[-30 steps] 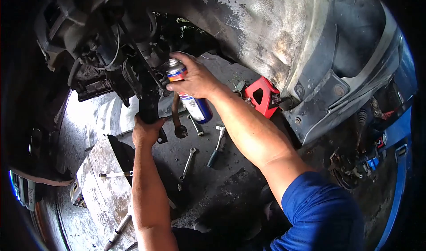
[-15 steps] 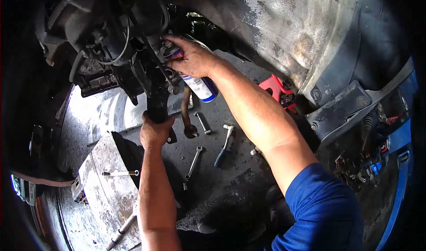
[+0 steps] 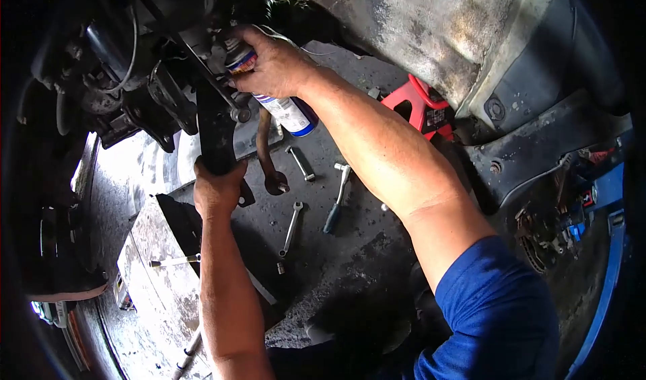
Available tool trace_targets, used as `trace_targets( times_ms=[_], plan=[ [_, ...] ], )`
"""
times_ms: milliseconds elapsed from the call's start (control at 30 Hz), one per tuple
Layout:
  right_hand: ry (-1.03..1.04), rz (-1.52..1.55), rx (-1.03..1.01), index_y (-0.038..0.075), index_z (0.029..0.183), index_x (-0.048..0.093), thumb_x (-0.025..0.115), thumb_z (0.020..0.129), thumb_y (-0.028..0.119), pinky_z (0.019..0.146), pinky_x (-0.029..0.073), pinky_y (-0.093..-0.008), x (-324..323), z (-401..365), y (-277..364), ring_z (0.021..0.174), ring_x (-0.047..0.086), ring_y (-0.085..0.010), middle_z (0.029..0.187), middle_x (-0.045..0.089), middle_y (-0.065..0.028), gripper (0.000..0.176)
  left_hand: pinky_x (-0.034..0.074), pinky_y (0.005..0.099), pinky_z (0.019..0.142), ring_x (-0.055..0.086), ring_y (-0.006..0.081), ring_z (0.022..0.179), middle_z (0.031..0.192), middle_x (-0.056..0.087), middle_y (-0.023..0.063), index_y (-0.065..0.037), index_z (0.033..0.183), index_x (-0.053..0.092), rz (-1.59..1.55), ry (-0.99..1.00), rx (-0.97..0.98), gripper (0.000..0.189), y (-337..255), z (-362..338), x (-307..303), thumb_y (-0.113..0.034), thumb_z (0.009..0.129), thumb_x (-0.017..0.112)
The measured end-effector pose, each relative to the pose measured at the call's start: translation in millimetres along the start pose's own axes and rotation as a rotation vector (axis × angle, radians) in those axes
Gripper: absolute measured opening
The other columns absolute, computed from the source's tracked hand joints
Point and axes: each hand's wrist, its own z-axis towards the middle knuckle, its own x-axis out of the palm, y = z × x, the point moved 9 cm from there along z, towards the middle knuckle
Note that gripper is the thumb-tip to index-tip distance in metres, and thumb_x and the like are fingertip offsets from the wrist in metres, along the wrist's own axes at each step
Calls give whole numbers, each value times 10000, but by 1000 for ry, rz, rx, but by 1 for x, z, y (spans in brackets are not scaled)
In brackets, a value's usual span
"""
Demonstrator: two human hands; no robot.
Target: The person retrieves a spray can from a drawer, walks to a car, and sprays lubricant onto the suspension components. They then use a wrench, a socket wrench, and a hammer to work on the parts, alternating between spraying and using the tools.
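My right hand is wrapped round a spray can with a white and blue body, tilted with its top toward the suspension parts. The nozzle end is partly hidden by my fingers. My left hand grips the lower end of a black suspension arm, thumb and fingers on either side. Just left of the can, a thin link rod ends in a round joint. Below it hangs a curved, rusty bar with a flattened end.
On the floor lie a large bolt, a ratchet, a combination wrench and a small socket. A red jack stand stands under the worn fender liner. Another wrench rests on a scuffed pale panel at left.
The view has shifted, so the scene sits a little differently in frame. Both hands keep their holds on the can and the black arm.
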Motion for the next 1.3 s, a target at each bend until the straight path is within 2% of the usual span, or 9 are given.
trace_targets(
  times_ms=[67,300,400,467,533,733,1300],
  plan=[
    [5,-9,2,169,1304,455,807,665,254,902,506,-377,1,1,0,1035,633,-300,1133,636,-138,734,454,430,912,605,358,1063,1117,634,190,-55,1274,449,-1,2,1,852,0,0,1,-501,619,764],
    [-22,-25,-208,176,1314,449,806,640,252,921,498,-377,2,15,15,1053,625,-309,1139,633,-142,766,451,429,919,606,348,1066,1123,634,179,-67,1269,457,-12,2,3,834,-1,-1,2,-494,623,766],
    [-1,-82,-189,179,1318,449,814,627,247,927,497,-370,5,21,14,1055,624,-306,1147,630,-142,785,450,428,921,605,344,1069,1129,633,174,-73,1268,461,5,0,-10,832,-2,-1,0,-498,621,767],
    [40,-82,-106,183,1319,448,819,618,246,922,500,-372,7,21,9,1048,627,-308,1152,627,-145,796,450,426,923,604,342,1072,1133,632,172,-76,1268,465,18,3,-12,831,-2,-2,1,-499,620,768],
    [-64,-106,-245,190,1319,453,818,620,247,910,508,-375,0,19,18,1036,633,-307,1140,633,-145,791,449,424,926,601,339,1078,1138,630,174,-72,1263,474,22,-10,-1,832,-2,-1,0,-504,616,769],
    [48,-88,-79,198,1333,454,800,635,242,906,512,-369,10,6,-2,1013,644,-294,1116,647,-143,780,449,418,927,600,330,1086,1143,630,174,-61,1260,483,16,-13,-10,844,0,1,2,-506,606,776],
    [1,-75,-67,210,1334,450,780,670,255,901,520,-384,6,-5,1,1011,647,-308,1131,641,-143,743,446,409,935,605,319,1082,1142,632,168,-51,1267,480,-26,10,9,853,5,7,8,-498,607,785]
  ],
)
